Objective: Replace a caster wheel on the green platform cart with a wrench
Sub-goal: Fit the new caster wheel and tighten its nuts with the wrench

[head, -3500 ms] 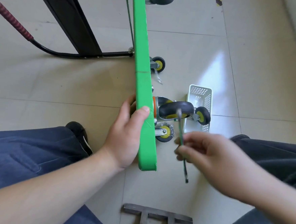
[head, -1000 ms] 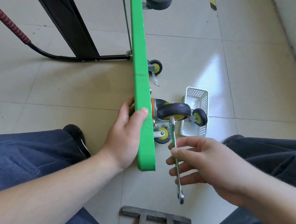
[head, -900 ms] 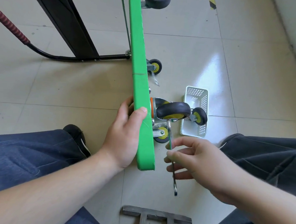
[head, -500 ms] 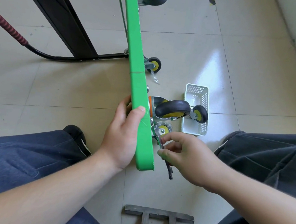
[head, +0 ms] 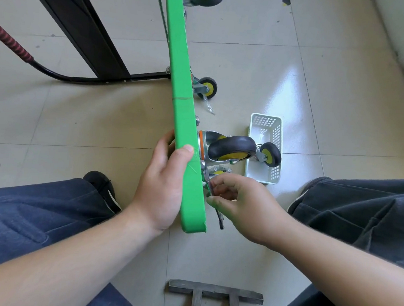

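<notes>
Behind the green deck (head: 185,132) (left hand (head: 162,186) clasping it), right hand (head: 242,206) pinches a half-hidden wrench (head: 220,220).

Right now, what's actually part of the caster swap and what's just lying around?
In the job:
green cart deck, gripped on edge by the left hand
wrench, pinched by the right hand
large caster on the deck
loose small caster in the white basket

Lying about:
grey wooden frame
black stand leg
</notes>
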